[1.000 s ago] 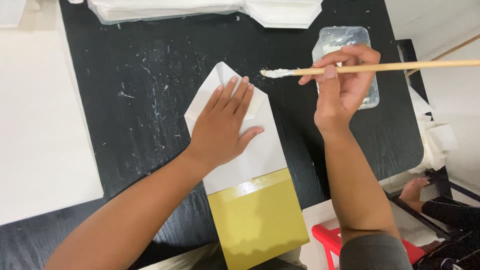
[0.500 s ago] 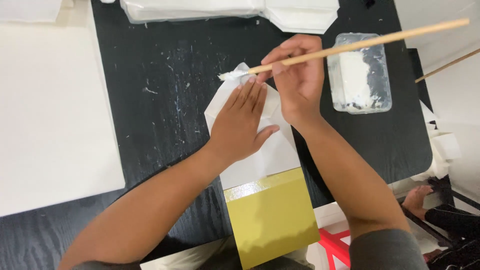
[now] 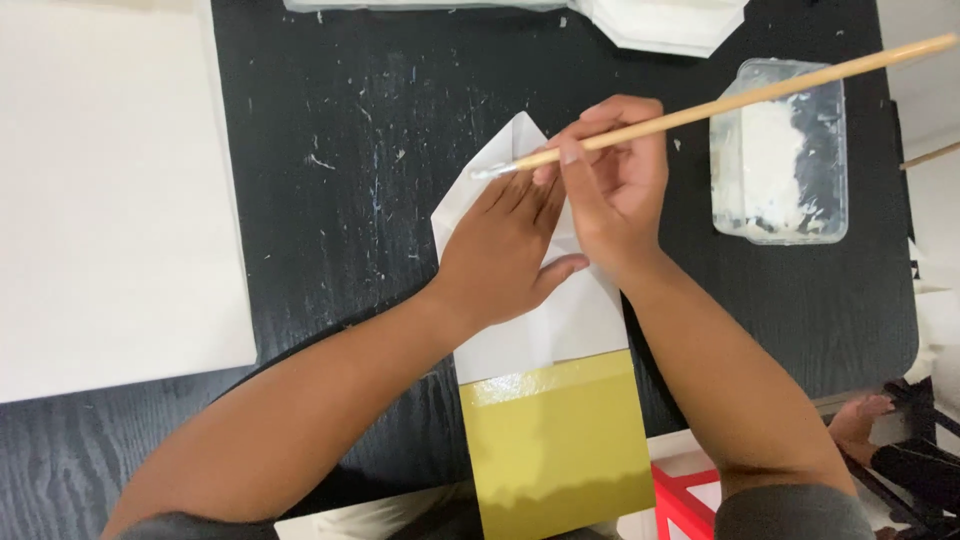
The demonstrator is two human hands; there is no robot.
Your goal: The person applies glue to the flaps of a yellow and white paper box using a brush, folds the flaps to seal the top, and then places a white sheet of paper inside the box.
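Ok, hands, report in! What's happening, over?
Left hand flat on folded paper. Right hand grips brush, tip on paper's point. Glue tub alongside, nothing blocking.

**Counting the black table**

I count one long wooden-handled brush (image 3: 740, 98), one clear plastic tub of white paste (image 3: 779, 152), one folded white-and-yellow paper bag (image 3: 555, 400), one large white sheet (image 3: 110, 190) and one stack of white folded paper (image 3: 640, 18). Two bare hands over them.

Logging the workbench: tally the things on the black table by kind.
White-and-yellow folded paper piece: 1
Wooden stick brush: 1
Clear tub of white paste: 1
Large white sheet: 1
White folded paper stack at top edge: 1
Total: 5
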